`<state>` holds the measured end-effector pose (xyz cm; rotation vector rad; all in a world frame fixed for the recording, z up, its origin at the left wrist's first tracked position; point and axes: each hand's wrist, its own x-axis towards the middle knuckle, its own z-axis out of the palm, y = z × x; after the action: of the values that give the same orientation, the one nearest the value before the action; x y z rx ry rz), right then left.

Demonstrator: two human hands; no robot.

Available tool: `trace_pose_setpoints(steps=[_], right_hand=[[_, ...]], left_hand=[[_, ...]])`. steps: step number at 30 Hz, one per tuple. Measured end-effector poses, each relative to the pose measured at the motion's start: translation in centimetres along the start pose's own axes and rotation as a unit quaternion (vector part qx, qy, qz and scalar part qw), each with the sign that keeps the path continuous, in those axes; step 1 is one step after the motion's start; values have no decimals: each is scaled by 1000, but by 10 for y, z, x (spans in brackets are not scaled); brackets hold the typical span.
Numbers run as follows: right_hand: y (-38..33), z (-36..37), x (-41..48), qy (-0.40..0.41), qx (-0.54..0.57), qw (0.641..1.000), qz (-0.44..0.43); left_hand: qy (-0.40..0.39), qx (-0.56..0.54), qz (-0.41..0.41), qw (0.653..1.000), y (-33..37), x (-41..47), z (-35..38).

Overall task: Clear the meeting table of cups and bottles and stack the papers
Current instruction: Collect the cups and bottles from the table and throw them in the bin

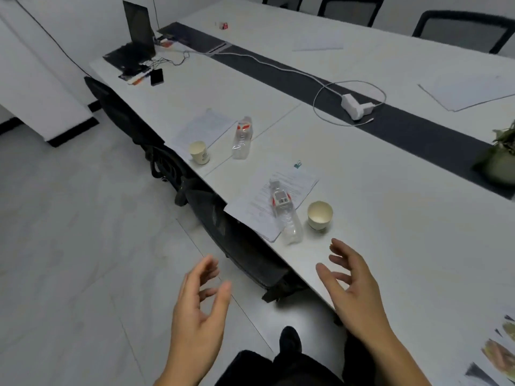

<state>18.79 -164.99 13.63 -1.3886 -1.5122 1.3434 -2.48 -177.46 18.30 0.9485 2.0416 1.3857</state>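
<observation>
A clear plastic bottle (286, 213) with a red and white label stands on a clipped stack of papers (267, 201) near the table's front edge. A white paper cup (320, 215) sits just right of it. Farther left, a second bottle (242, 138) and a second paper cup (199, 153) stand beside another sheet of paper (204, 128). My right hand (352, 285) hovers over the table edge below the near cup, fingers spread, holding nothing. My left hand (199, 310) hangs over the floor, fingers relaxed and empty.
Black office chairs (237, 240) are tucked under the long white table (390, 218). A white charger and cable (355, 105) lie on the table's dark centre strip. More papers (468, 91) lie at the far right, a laptop (138, 34) at the far left, a plant (501, 154) at the right edge.
</observation>
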Motion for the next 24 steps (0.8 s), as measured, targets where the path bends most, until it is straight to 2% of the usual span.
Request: trace_pose_setpoints(steps=[5, 8, 11, 16, 19, 24], right_hand=[[-8, 15, 61, 36, -44, 998, 15], [0, 25, 94, 71, -61, 994, 48], [15, 39, 113, 124, -66, 983, 116], [37, 65, 144, 185, -80, 960, 196], [56, 80, 166, 196, -108, 948, 225], [78, 91, 203, 217, -98, 930, 279]], left_hand=[[-42, 12, -51, 998, -7, 104, 23], [-136, 60, -77, 986, -33, 157, 54], [-225, 82, -149, 959, -55, 198, 83], [-322, 107, -258, 905, -83, 260, 146], [-330, 86, -334, 879, -103, 286, 184], [-257, 107, -372, 885, -118, 299, 234]])
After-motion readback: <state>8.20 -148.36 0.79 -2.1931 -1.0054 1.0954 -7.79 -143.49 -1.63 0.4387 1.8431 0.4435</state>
